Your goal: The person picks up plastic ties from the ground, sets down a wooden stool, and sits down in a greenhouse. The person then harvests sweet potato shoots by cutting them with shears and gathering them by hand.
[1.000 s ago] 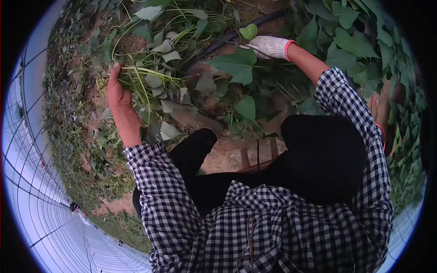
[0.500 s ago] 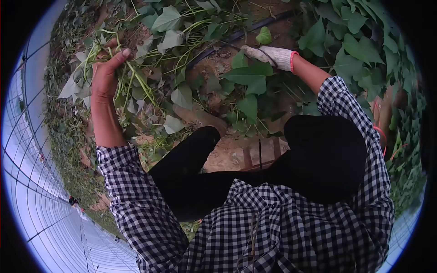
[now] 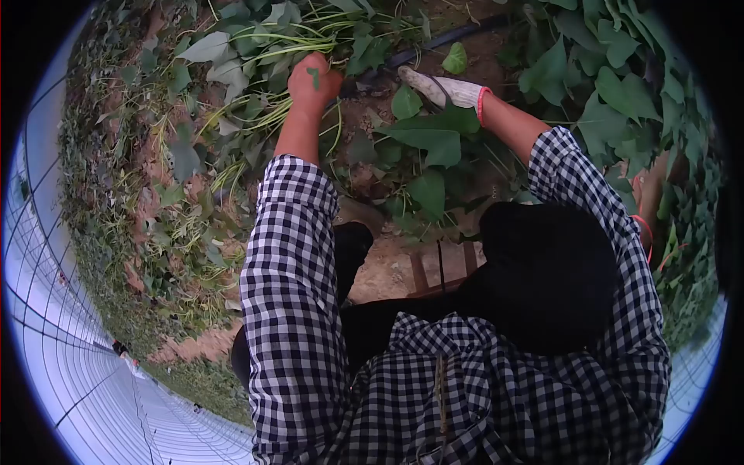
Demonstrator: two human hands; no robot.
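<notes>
My bare left hand (image 3: 314, 84) is closed in a fist among sweet-potato-like vines, beside the black hose. Pale green stems (image 3: 283, 48) run just above it, and a small bit of leaf shows against its back. What its fingers hold, if anything, is hidden. My right hand (image 3: 446, 89), in a white glove with a red cuff and a dark band across it, points left with its fingers pressed together near the soil. Nothing I can name shows in its fingers. A broad green leaf (image 3: 434, 133) hangs just below the glove.
A black hose (image 3: 457, 32) crosses the soil beyond my hands. Dense leafy vines (image 3: 620, 85) stand on the right, with cut-looking, tangled vines (image 3: 194, 248) on the left. My dark-clothed knees frame bare soil (image 3: 380, 271). Curved tunnel ribs show far left, with a distant person (image 3: 120, 349).
My left hand has moved right, from a bunch of stems it held at the left to beside the hose. That bunch is out of its grasp. My gloved right hand stays nearly in place.
</notes>
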